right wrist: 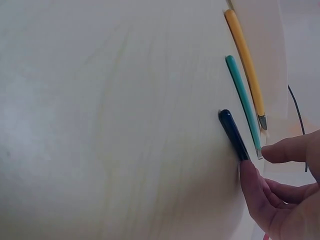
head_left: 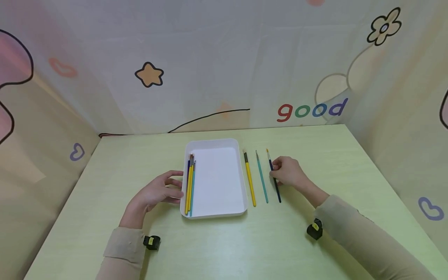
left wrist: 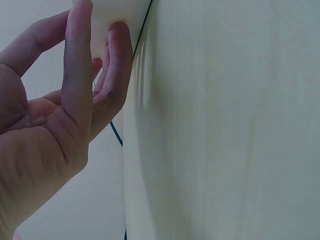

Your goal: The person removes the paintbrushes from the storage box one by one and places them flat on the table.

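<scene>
My left hand (head_left: pixel 163 190) is at the left side of a white tray (head_left: pixel 218 214), its fingertips against the tray wall. The left wrist view shows the hand (left wrist: pixel 75 85) with spread, slightly bent fingers by the tray's side. My right hand (head_left: pixel 288 171) is over a dark blue paintbrush (head_left: pixel 277 190) that lies on the table. In the right wrist view, the thumb and fingers of that hand (right wrist: pixel 280 190) stand apart, one fingertip at the dark handle (right wrist: pixel 232 131). Left of it lie a teal paintbrush (head_left: pixel 261 179) and a yellow paintbrush (head_left: pixel 250 181).
Several paintbrushes (head_left: pixel 190 190), yellow, teal and dark blue, lie along the tray's left inner wall. The pale table (head_left: pixel 217 249) meets a printed cloth backdrop (head_left: pixel 210 77) at the back and on both sides.
</scene>
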A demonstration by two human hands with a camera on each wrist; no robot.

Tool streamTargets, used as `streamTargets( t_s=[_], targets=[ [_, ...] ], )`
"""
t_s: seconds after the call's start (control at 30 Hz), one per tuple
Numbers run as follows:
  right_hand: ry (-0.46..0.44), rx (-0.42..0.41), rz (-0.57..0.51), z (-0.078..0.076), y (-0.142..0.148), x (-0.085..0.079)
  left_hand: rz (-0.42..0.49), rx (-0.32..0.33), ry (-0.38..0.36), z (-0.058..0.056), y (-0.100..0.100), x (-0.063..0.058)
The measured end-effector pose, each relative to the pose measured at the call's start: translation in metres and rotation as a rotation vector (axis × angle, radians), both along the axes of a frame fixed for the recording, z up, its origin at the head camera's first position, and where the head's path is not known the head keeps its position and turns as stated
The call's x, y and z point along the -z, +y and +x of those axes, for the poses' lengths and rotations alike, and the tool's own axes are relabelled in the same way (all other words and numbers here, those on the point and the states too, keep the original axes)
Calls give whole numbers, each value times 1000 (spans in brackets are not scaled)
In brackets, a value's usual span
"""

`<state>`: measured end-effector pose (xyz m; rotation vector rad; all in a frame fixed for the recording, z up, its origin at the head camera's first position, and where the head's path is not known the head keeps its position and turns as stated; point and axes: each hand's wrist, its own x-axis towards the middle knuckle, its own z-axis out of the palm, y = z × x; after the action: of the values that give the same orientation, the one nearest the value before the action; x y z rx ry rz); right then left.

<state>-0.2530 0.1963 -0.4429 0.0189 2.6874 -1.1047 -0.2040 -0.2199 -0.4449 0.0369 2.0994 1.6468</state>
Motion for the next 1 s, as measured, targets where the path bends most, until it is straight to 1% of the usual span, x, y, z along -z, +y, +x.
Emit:
streamTargets(
  t_s=[0.17, 0.33, 0.47, 0.57, 0.7, 0.8, 0.9, 1.0],
  targets=[
    [-9, -5, 6, -2, 3, -4, 6, 1, -11, 0, 1, 1],
    [26, -28, 7, -4, 2, -8, 16, 5, -4, -1, 2, 2],
    [62, -58, -36, -7, -4, -15, 12, 9, 6, -1, 1, 1],
    [69, -73, -85, -8, -13, -21, 8, 10, 5, -1, 0, 0],
    [65, -78, -184, -7, -27, -29, 9, 17, 1, 0, 0, -1],
    [39, -92, -300, -8, -38, -33, 5, 18, 3, -1, 0, -1],
    [-20, -114, -426, -9, -49, -34, 5, 19, 3, -2, -1, 0],
    [-102, -129, -534, -9, -59, -34, 3, 15, -3, -2, -1, 2]
  ],
)
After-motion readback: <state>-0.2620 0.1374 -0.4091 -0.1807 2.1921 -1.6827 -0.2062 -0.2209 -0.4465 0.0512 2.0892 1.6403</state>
